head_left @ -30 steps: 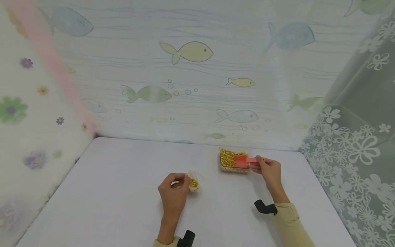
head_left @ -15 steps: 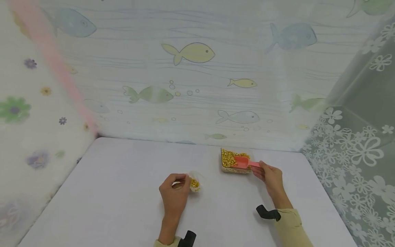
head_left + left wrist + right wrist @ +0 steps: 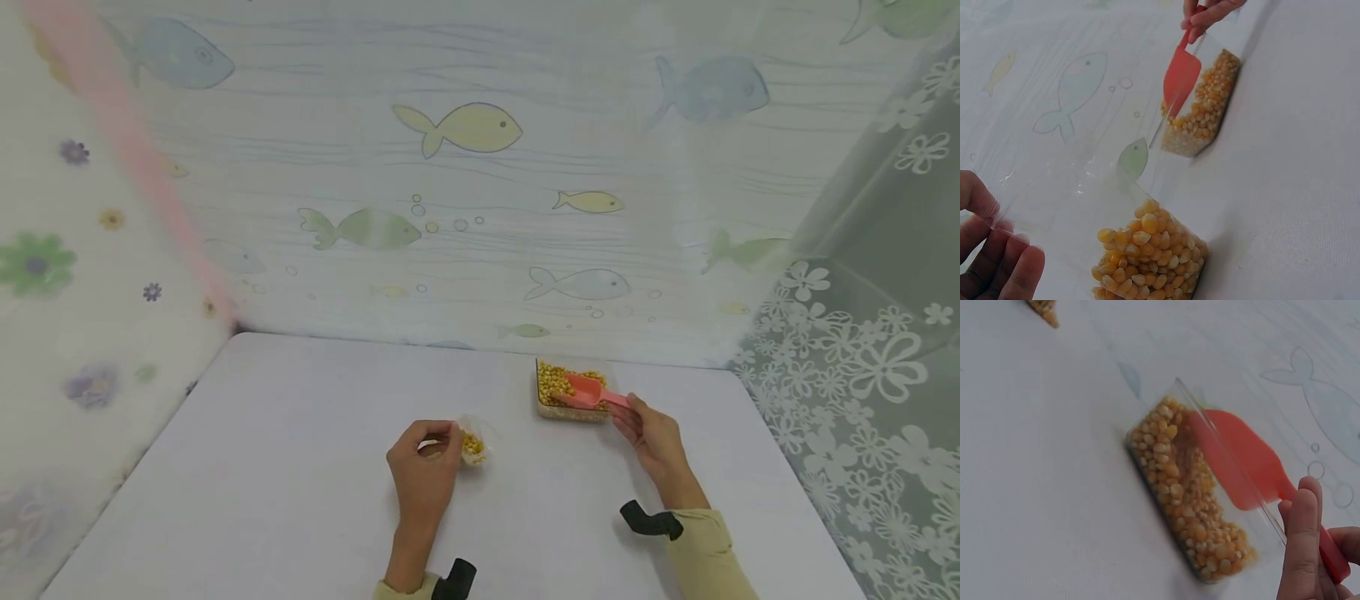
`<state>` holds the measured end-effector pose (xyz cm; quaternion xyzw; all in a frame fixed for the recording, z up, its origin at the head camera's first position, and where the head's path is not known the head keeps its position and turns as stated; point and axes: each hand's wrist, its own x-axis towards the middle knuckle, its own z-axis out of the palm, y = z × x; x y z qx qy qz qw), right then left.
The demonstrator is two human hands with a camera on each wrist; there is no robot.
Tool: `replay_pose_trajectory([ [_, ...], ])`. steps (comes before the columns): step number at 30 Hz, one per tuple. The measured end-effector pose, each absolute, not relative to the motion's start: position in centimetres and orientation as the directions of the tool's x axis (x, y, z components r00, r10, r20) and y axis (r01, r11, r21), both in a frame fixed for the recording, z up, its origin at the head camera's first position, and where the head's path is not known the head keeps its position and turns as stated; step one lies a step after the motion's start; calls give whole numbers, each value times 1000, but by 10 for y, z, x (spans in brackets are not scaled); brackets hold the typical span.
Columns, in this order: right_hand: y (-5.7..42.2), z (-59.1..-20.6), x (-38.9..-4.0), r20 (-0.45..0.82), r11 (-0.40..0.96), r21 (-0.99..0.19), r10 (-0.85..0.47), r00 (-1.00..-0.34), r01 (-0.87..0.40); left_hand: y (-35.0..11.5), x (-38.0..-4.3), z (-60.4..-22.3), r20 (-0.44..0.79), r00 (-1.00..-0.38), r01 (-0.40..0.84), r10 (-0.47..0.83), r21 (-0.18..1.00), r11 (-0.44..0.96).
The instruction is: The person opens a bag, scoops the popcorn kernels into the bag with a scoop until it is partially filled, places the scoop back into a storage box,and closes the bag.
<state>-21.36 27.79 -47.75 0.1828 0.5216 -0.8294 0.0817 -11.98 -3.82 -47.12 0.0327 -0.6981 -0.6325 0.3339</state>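
Note:
My right hand (image 3: 654, 435) grips the handle of a red scoop (image 3: 587, 390). The scoop's blade dips into yellow corn kernels (image 3: 1172, 481) in a clear rectangular container (image 3: 573, 413) near the back of the table. Left of it, my left hand (image 3: 426, 467) pinches the edge of a clear plastic bag (image 3: 1054, 206) between thumb and fingers. Corn kernels (image 3: 1147, 256) lie heaped in the bottom of this bag, which rests on the table. In the left wrist view the bag's film stretches up from the kernels to my fingertips.
The white table (image 3: 300, 417) carries both the container and the bag. A wall sheet printed with fish (image 3: 480, 127) rises right behind the container. Flower-patterned sheets (image 3: 892, 367) flank the table. Black wrist mounts (image 3: 651, 521) stick out at both sleeves.
My right hand has moved slightly nearer, and the scoop has shifted and tilted among the kernels in the container. My left hand keeps its pinch on the bag.

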Motion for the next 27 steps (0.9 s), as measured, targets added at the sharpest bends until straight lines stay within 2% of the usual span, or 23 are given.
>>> replay_pose_trajectory([
  [13,287,-482,-208,-405,-628,-703,-34,-914,335,-36,-119,-480,450,-765,393,-461,893,220],
  [20,292,-487,-204,-338,-668,-680,-81,-938,303,-34,-115,-479,431,-770,372,-470,902,219],
  [27,297,-489,-202,-326,-709,-642,-93,-941,292,-32,-112,-479,419,-776,361,-471,908,214],
])
